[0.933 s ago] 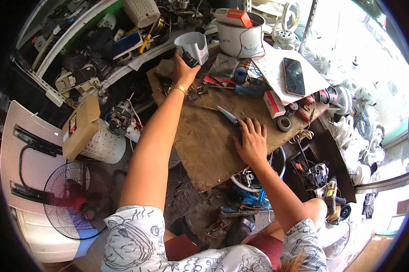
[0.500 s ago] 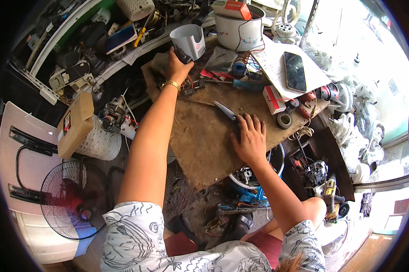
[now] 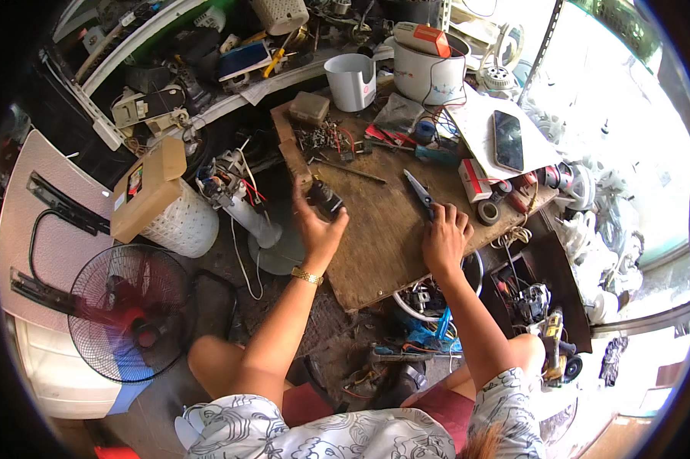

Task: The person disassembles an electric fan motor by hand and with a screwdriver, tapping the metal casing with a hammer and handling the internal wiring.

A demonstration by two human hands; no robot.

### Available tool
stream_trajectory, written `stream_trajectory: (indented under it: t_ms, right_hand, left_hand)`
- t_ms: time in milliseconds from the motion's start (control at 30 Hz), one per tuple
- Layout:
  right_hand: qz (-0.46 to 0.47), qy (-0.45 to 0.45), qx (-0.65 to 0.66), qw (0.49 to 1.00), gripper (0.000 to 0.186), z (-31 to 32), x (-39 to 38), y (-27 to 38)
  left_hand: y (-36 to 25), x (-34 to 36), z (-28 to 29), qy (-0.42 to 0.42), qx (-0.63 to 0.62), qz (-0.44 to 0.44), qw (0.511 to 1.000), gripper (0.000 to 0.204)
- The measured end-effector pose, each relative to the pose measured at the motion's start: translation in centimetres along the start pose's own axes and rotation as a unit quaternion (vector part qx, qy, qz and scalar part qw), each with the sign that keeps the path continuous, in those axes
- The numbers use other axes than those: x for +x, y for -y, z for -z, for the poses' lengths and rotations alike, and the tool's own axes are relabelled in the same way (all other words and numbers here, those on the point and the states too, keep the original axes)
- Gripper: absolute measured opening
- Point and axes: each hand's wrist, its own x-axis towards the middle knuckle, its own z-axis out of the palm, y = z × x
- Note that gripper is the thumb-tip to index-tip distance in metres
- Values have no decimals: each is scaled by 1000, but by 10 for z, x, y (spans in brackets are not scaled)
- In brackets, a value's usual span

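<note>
Over the left part of a worn wooden board (image 3: 375, 252), my left hand (image 3: 318, 229) grips a small black part (image 3: 327, 199) between thumb and fingers; its exact kind is unclear. My right hand (image 3: 446, 239) rests on the board, fingers curled over the handle of metal scissors (image 3: 418, 187), whose blades point away from me. A pale plastic container (image 3: 350, 88) with a cut-out rim stands at the board's back. A thin rod (image 3: 349, 170) and loose small parts with red wires (image 3: 326, 138) lie beyond my left hand.
A phone on paper (image 3: 508, 139), a white pot (image 3: 429, 76), a red-and-white box (image 3: 473, 180) and tape (image 3: 488, 212) crowd the back and right. Left stand a fan (image 3: 131, 306) and cardboard box (image 3: 150, 180); right sits an open bin (image 3: 548, 252) of parts.
My left hand has come down toward me from the pale container, bringing the black part; the container stays behind. My right hand and the scissors have shifted slightly right, its fingers now more curled.
</note>
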Motion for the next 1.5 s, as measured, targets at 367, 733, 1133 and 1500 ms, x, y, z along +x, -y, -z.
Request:
stream_trajectory:
  t_ms: [367,733,1133,1500]
  right_hand:
    - [216,110,69,968,21,-43,106,-29]
    - [235,56,164,956,13,-72,174,56]
    - [225,156,161,948,24,-105,179,106]
    - [279,19,171,945,21,-102,158,82]
  left_hand:
    - [15,-5,0,17,-157,54,986,100]
    - [32,-12,7,67,-128,51,988,104]
    - [28,-9,5,33,-199,78,976,105]
    - [20,-7,10,69,-56,23,996,104]
